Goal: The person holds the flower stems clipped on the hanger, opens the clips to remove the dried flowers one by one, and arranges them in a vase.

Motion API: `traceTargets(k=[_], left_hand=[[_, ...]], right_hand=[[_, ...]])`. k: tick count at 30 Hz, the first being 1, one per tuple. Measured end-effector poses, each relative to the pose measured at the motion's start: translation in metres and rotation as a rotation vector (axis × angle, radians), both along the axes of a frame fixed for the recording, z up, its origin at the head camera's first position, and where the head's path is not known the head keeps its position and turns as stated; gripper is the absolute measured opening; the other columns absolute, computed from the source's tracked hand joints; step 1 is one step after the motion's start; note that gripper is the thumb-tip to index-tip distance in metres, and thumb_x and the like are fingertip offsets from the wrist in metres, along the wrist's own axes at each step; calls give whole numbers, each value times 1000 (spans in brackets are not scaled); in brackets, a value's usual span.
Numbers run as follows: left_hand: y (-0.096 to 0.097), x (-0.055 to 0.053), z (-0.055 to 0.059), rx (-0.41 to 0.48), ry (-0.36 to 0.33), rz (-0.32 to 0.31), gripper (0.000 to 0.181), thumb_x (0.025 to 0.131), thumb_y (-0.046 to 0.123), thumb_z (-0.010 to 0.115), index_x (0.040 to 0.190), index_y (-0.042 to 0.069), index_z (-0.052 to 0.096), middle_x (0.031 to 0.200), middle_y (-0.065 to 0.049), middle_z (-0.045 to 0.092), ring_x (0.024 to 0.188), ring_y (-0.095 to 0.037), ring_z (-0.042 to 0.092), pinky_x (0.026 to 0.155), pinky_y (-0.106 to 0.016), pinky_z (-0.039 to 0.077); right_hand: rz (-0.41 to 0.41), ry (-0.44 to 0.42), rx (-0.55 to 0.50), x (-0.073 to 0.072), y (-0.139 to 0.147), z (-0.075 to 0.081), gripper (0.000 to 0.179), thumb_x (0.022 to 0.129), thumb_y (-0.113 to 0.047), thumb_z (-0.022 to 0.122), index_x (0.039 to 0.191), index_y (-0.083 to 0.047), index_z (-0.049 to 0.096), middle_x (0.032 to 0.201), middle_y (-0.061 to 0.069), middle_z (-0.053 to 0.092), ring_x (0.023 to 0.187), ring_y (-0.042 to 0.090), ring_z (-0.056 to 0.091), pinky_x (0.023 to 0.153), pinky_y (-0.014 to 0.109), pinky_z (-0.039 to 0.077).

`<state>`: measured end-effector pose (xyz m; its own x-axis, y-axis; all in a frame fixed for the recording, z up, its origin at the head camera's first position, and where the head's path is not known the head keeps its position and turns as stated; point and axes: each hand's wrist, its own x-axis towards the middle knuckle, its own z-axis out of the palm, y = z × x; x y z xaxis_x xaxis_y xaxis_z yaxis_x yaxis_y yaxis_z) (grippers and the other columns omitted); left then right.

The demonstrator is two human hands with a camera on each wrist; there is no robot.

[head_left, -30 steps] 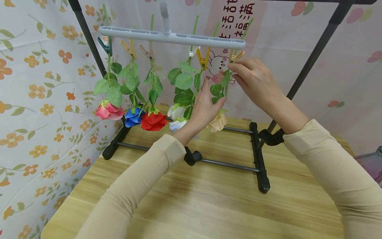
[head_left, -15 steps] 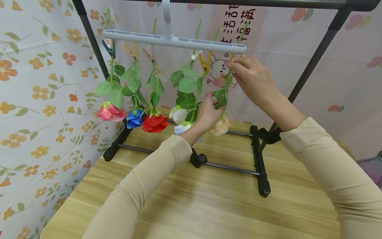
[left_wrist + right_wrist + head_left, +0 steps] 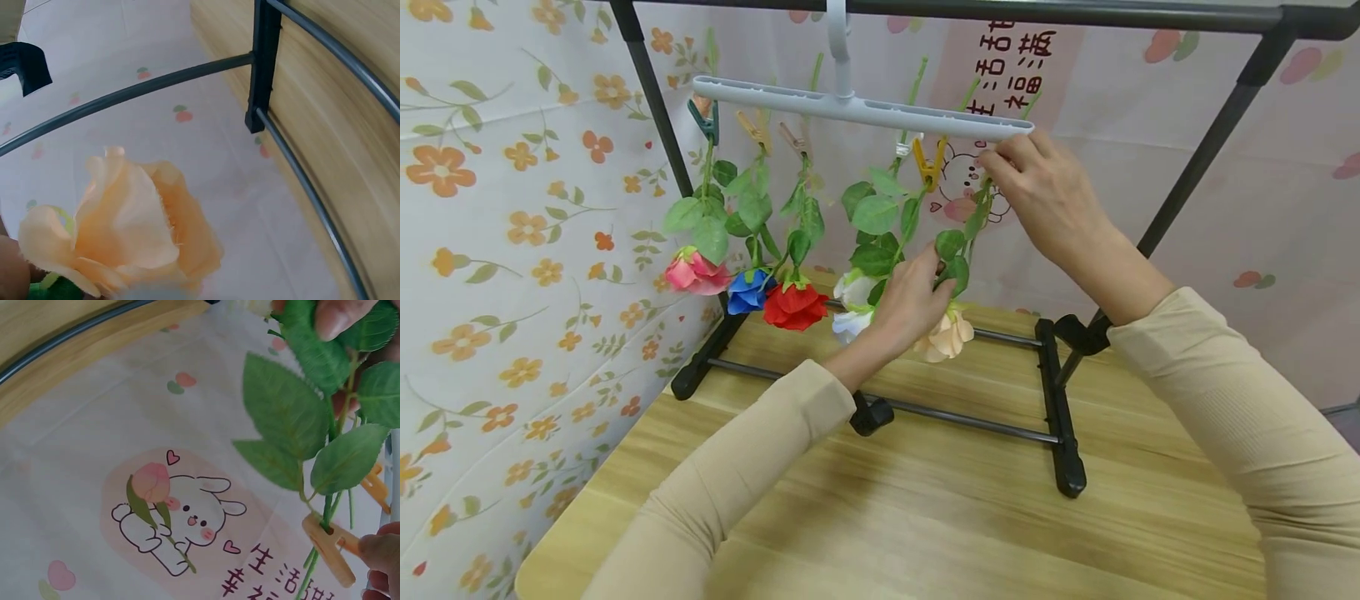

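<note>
An artificial peach rose (image 3: 947, 335) hangs head down below the right end of a pale grey clip hanger (image 3: 850, 107). Low on its leafy stem, my left hand (image 3: 910, 296) grips it just above the bloom. My right hand (image 3: 1048, 183) pinches a light orange clothespin (image 3: 328, 547), whose jaws are around the stem in the right wrist view. The petals of the peach rose (image 3: 131, 219) fill the lower part of the left wrist view. Beside it, a white rose (image 3: 853, 287) and a yellow clothespin (image 3: 930, 162) hang from the same bar.
Further left on the hanger hang a pink rose (image 3: 695, 271), a blue rose (image 3: 749, 292) and a red rose (image 3: 795, 305). A black rack (image 3: 1060, 417) stands on the wooden table (image 3: 880, 517). Printed cloth (image 3: 512, 250) covers the walls behind.
My left hand's fingers, stretched upward among the leaves earlier, now curl round the peach rose's stem. The right hand stays at the clothespin. The whole head view has shifted slightly.
</note>
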<state>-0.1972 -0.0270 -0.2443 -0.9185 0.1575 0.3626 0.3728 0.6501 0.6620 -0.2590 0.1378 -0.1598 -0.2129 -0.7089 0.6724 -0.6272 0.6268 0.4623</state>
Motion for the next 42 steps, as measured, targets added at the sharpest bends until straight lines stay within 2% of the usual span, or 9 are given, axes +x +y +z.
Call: traceTargets(k=[7,12,17,27,37,42], left_hand=[[-12,14,13,-95,20,-16,14,97,12,59,108,3,59,107,-12,69,95,-25,67,74,-36,52],[-22,23,22,-113,15,7,14,97,13,60,105,2,62,97,-12,69,80,-19,59,64,-29,46],[-28,25,26,-139,54,2,13,97,13,59,103,2,63,92,-11,68,73,-18,55,61,-28,43],[-31,29,32,-228,137,-3,9,96,10,59,93,2,58,81,-8,60,72,-19,51,62,-28,40],[-39,29,37,-282,189,-11,9,96,10,58,92,2,59,75,-7,59,68,-17,48,58,-27,37],[-41,29,40,-307,157,-4,9,97,10,58,96,2,61,79,-9,65,68,-17,52,59,-27,40]], right_hand=[[-61,81,42,2,2,2,18,99,0,48,107,6,63,92,22,58,70,34,49,53,31,34],[-126,129,71,5,0,5,17,100,-4,49,107,2,63,90,21,62,68,33,51,52,30,30],[-171,161,106,6,1,7,14,99,-3,51,108,-4,61,85,17,65,63,32,54,51,31,30],[-206,225,210,10,4,15,9,99,0,51,101,-2,59,75,14,60,56,27,52,49,30,33],[-275,189,358,16,-2,25,10,93,-2,62,101,-2,67,78,12,60,60,23,49,52,27,35],[-299,133,430,22,-7,30,20,91,0,63,109,-3,68,90,13,68,67,24,57,55,29,44]])
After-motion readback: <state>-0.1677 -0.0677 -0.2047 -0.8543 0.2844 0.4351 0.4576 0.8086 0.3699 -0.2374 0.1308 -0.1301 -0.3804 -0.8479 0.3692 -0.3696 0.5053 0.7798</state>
